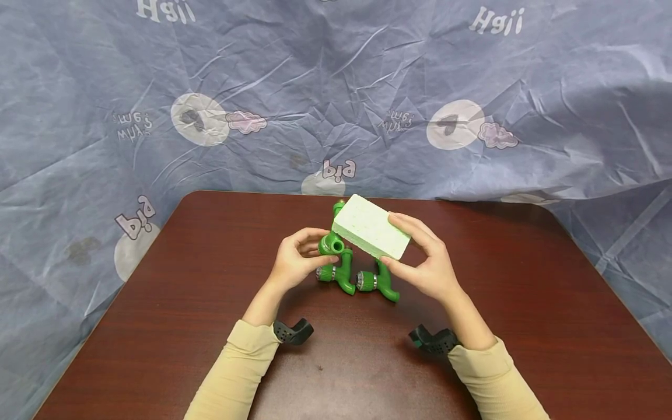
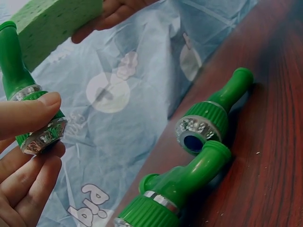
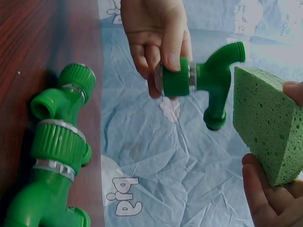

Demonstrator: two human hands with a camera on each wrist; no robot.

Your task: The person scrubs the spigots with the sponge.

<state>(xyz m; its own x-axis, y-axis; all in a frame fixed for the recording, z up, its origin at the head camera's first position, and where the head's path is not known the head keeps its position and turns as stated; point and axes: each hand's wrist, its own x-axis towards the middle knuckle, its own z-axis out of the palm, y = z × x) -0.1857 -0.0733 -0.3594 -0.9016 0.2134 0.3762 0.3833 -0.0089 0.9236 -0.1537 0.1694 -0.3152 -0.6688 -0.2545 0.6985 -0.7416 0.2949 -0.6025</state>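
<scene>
My left hand [image 1: 307, 248] grips a green plastic tap fitting [image 1: 332, 244] by its ribbed collar and holds it above the table; the fitting [image 3: 203, 75] and its metal ring show clearly in the right wrist view. A pale green rectangular sponge [image 1: 370, 226] is held by its ends in my right hand [image 1: 417, 254], just right of and above that fitting. In the right wrist view the sponge [image 3: 265, 127] sits close to the fitting's spout. Two more green fittings [image 1: 336, 275] [image 1: 378, 282] lie on the brown table [image 1: 157, 326] under my hands.
A wrinkled blue-grey printed cloth [image 1: 336, 87] hangs behind the table and drapes round its edges. The lying fittings [image 2: 208, 123] [image 2: 175, 194] rest side by side near the table's far edge. Black wrist mounts [image 1: 291, 332] [image 1: 433, 340] sit at my cuffs.
</scene>
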